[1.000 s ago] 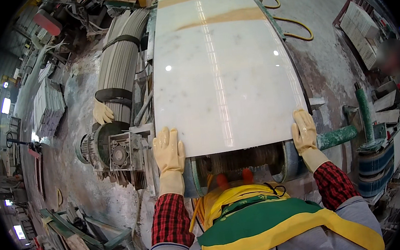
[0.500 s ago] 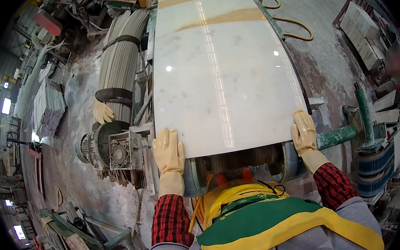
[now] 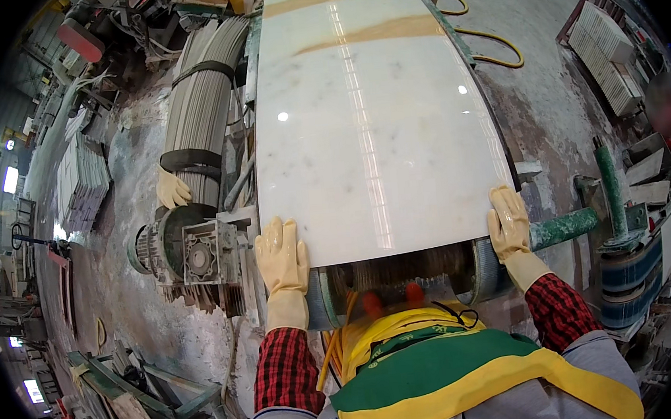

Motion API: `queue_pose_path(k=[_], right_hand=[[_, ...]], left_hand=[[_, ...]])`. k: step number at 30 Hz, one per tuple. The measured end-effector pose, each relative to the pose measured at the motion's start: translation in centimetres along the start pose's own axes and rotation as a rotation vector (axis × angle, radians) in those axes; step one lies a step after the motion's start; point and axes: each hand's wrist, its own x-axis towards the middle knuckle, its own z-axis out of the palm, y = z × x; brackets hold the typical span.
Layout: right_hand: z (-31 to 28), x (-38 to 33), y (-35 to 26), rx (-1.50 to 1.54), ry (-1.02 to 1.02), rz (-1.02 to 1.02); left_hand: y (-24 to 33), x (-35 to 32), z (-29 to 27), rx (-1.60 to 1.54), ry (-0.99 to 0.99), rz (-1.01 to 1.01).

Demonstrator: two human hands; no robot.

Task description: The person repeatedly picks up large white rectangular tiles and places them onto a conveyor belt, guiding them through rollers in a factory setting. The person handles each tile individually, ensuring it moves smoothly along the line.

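- Flat, fingers extended, our left hand [image 3: 280, 254] and right hand [image 3: 508, 222] rest at the near corners, clutching nothing visible.
- The polished slab [image 3: 378, 150] already lies along the conveyor [image 3: 488, 272]; what remains, we cannot tell.

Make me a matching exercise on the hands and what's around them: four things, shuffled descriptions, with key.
1. slab
2. left hand
3. right hand
4. loose glove

A. at the slab's near right corner
B. by the strapped bundle
C. white with tan bands
D. at the slab's near left corner

Pairs: 1-C; 2-D; 3-A; 4-B
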Motion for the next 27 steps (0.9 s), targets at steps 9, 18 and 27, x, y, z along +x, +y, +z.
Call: queue_pose_path(k=[9,18,27], right_hand=[[0.2,-0.5,0.3,0.005,0.027,-0.031],[0.2,-0.9,0.1,-0.012,0.037,-0.021],[0.2,-1.3,0.1,-0.013,0.009,0.005]], left_hand=[[-0.2,-0.5,0.3,0.013,0.045,0.027],[0.1,-0.5,-0.3,0.015,0.032,0.034],[0.2,-1.0,-0.3,-0.001,0.052,0.041]])
